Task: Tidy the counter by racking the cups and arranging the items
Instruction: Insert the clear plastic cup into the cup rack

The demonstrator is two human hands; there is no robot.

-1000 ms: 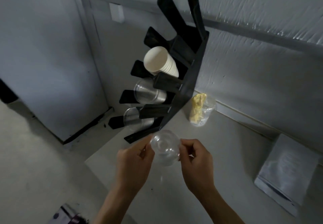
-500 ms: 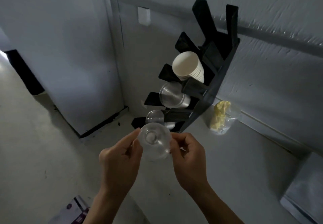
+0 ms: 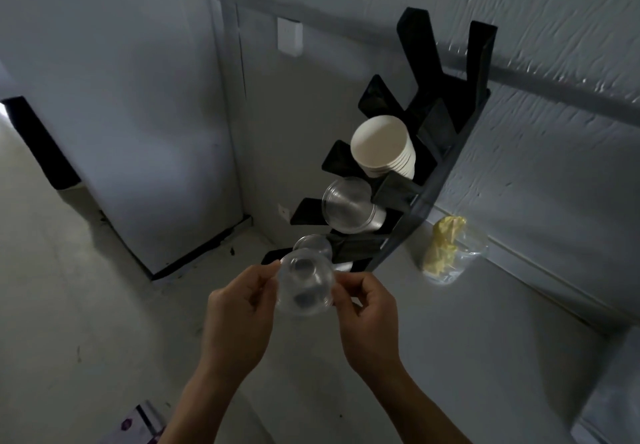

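Both hands pinch one clear plastic cup (image 3: pixel 304 282): left hand (image 3: pixel 239 319) grip on its left rim, right hand (image 3: pixel 367 319) on the right. Cup sits just in front of the black slotted rack (image 3: pixel 426 173), bottom slot. Rack holds nested white paper cups (image 3: pixel 382 147) and ribbed clear cups (image 3: pixel 349 206). Matte grey bench (image 3: pixel 450 357).

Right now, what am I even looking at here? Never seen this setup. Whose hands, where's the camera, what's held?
No machine: a person's bare hands, filmed by one wide-angle camera worn on the head, looking down. The left hand and right hand hold a clear plastic cup between their fingertips, in front of a black cup rack. The rack holds stacked white paper cups and clear cups below. On the grey counter beside it stands a clear cup stuffed with something yellow.
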